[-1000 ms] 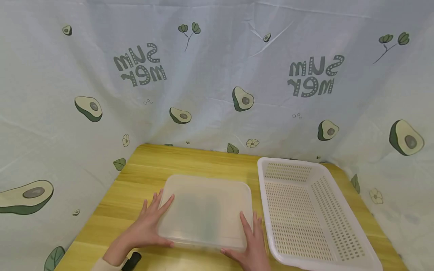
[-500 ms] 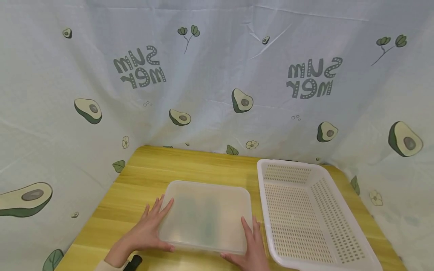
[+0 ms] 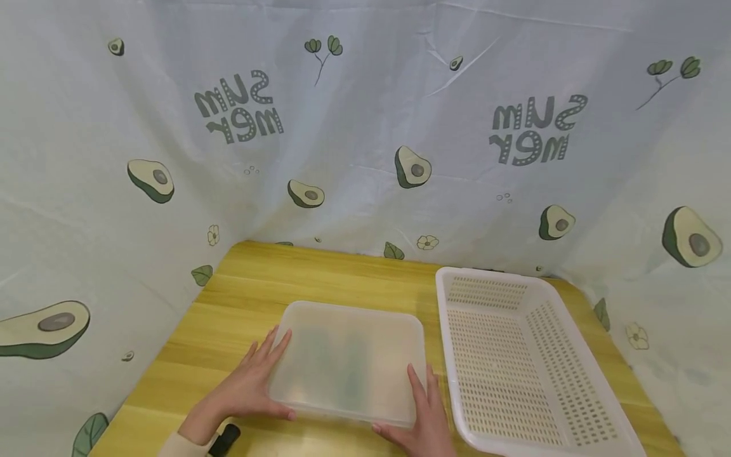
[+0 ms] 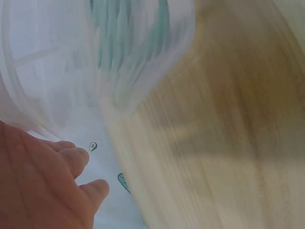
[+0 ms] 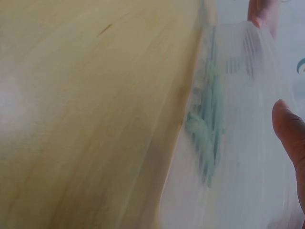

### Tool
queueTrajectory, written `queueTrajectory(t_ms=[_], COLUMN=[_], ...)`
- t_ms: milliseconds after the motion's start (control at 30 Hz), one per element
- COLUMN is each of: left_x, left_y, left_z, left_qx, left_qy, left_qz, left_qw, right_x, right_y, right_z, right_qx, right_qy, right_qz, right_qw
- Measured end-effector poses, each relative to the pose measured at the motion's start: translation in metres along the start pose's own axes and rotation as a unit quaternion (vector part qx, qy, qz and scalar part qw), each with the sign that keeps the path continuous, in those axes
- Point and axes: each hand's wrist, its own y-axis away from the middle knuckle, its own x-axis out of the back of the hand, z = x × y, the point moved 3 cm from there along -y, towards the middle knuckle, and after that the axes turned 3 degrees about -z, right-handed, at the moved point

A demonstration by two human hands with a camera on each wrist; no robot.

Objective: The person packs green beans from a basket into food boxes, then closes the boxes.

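A flat, frosted plastic box with a lid rests on the table, with blurred green shapes showing through. My left hand grips its left front corner, fingers spread along the side and thumb at the front edge. At the right front corner, my right hand holds the box in the same way. In the left wrist view, green elongated contents show through the box wall, beside the left fingers. The right thumb lies against the box wall in the right wrist view.
A white perforated plastic basket stands close to the right of the box, with a narrow gap between. The yellow wood-grain table ends at an avocado-print cloth at the back and sides.
The box has come slightly toward me and lower between one second and half a second ago, both hands moving with it. Since then the hold looks unchanged, with a slight head camera shift.
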Motion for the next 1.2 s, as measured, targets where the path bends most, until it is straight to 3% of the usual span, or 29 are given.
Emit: queueTrajectory(t_ms=[167, 400, 633, 767, 967, 1200], left_x=[-0.006, -0.007, -0.008, -0.007, -0.004, -0.002], left_y=[0.000, -0.003, -0.004, -0.006, -0.008, -0.011], left_z=[0.001, -0.001, -0.008, -0.010, -0.009, -0.006], left_qx=[0.001, 0.006, 0.021, 0.026, 0.042, 0.045], left_qy=[-0.001, -0.011, 0.024, 0.020, 0.005, -0.003], left_qz=[-0.003, 0.001, -0.001, 0.001, -0.012, -0.016], left_qw=[1.0000, 0.9999, 0.9995, 0.9995, 0.9990, 0.9989], right_x=[0.002, 0.001, -0.002, -0.003, -0.003, -0.006], right_y=[0.006, 0.006, 0.002, -0.001, -0.003, -0.005], right_z=[0.003, 0.001, -0.001, 0.000, 0.002, 0.007], right_qx=[0.023, -0.017, -0.050, -0.054, -0.023, 0.032], right_qy=[0.022, 0.004, -0.010, -0.003, 0.047, 0.069], right_qz=[0.021, -0.012, -0.042, -0.048, -0.031, 0.003], right_qw=[0.9993, 0.9998, 0.9979, 0.9974, 0.9982, 0.9971])
